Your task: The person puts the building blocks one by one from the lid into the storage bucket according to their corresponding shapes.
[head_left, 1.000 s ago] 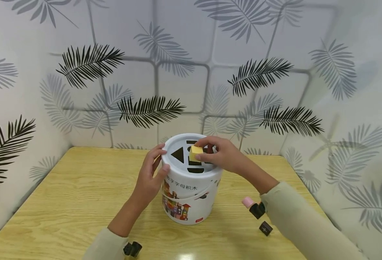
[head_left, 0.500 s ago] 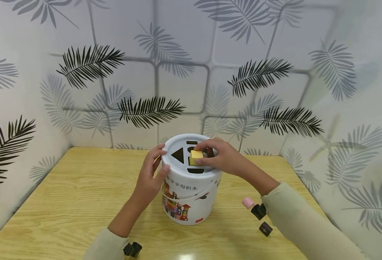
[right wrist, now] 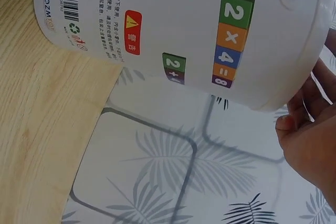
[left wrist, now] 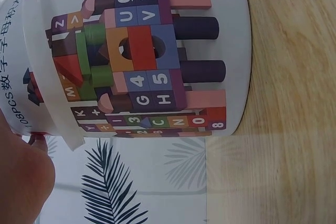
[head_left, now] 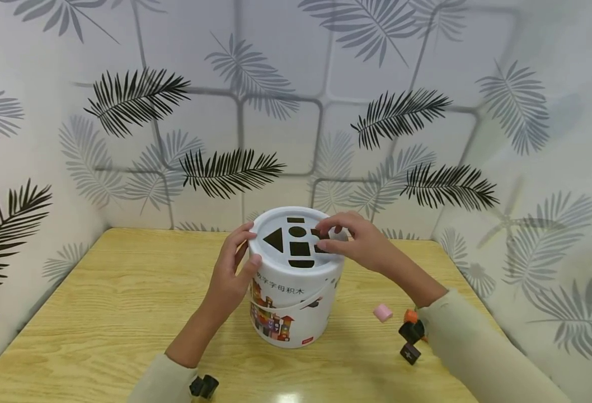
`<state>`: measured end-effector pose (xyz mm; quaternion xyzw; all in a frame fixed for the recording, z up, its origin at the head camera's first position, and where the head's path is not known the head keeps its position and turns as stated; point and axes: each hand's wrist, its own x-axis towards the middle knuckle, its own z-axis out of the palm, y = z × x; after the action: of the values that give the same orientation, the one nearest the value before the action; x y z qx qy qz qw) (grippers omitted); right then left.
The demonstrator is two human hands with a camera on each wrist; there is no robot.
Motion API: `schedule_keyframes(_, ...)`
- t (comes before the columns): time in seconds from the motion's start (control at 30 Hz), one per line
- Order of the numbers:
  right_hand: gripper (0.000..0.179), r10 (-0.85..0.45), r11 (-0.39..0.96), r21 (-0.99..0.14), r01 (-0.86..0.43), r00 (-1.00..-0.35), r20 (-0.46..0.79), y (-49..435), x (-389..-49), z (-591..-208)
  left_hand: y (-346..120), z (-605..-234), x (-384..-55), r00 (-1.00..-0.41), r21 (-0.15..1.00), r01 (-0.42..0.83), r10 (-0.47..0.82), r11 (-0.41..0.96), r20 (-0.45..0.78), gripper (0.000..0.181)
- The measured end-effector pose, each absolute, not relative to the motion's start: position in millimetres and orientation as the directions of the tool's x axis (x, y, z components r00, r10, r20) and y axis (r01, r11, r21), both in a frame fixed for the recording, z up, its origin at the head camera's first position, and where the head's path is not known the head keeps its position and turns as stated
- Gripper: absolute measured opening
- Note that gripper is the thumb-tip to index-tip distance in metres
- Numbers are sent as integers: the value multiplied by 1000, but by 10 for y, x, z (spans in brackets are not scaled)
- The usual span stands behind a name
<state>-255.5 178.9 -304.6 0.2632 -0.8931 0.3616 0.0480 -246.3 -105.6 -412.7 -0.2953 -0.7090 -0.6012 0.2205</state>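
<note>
A white bucket (head_left: 296, 302) printed with coloured building blocks stands upright on the wooden table. Its white lid (head_left: 272, 220) has dark cutouts: a triangle, a circle, a square and several slots. My left hand (head_left: 235, 274) grips the lid's left edge, fingers over the rim and thumb on the near side. Above the lid's right side hovers my right hand (head_left: 356, 240), fingers loosely bent, nothing between thumb and fingertips. It partly covers the cutouts there. In the right wrist view, that hand (right wrist: 310, 137) is beside the bucket's upper rim. The yellow block is out of sight.
On the table (head_left: 150, 291) right of the bucket lie a pink block (head_left: 383, 312), an orange block (head_left: 410, 316) and a dark block with a plus sign (head_left: 409, 353). The last two are close to my right sleeve (head_left: 477, 341). A leaf-patterned wall (head_left: 286, 134) rises behind.
The yellow block, pinched over the square cutout before, has gone from view, and that cutout now shows dark. My right hand has let go and shifted right. My left hand stays on the rim.
</note>
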Motion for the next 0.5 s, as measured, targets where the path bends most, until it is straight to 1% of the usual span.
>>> schedule_keyframes(0.23, 29, -365, 607, -662, -439, -895, 257, 2215, -2485, -3167, -1053, -4122, -2467, -727, 721, 685, 158, 105, 668, 41)
schedule_keyframes(0.5, 34, -293, 635, -690, -347, -935, 200, 2601, -2334, -3418, -1047, -4108, -2447, -731, 726, 681, 157, 100, 664, 41)
